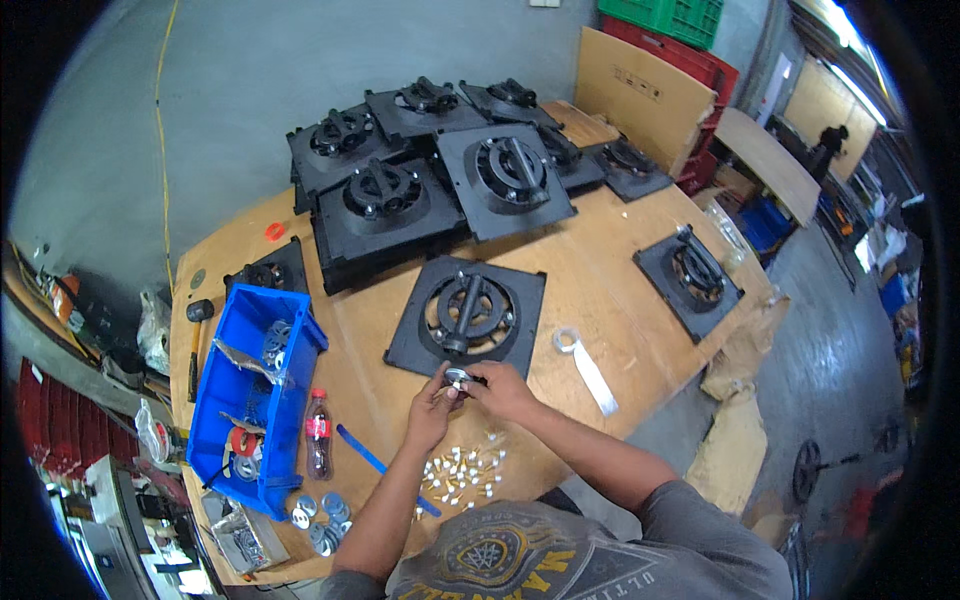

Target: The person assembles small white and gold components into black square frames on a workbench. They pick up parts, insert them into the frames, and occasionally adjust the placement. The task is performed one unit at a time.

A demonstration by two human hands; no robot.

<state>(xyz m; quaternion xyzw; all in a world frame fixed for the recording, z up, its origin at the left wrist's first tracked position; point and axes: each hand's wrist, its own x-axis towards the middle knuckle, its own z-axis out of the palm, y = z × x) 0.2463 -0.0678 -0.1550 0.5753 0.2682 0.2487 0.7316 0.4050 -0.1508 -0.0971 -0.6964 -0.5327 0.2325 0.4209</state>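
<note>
Close to my body, my left hand (429, 416) and my right hand (503, 393) meet around a small round metal disc (457, 375). Fingers of both are closed on it, and a small light piece shows just beneath. Right beyond my fingertips lies a square black plate with a round ringed centre (465, 312) and a bar across it. Below my hands, many small white-and-brass pieces (462, 473) are scattered on the wooden table (590, 290). More metal discs (323, 522) lie near the table's front left edge.
Stacked black plates (385, 205) fill the back; another (690, 280) lies at right. A blue bin (222, 400) holds metal parts, beside a dark bottle (318, 435) and a blue strip (362, 450). A mallet (199, 315) and a tape roll (566, 340) lie on the table.
</note>
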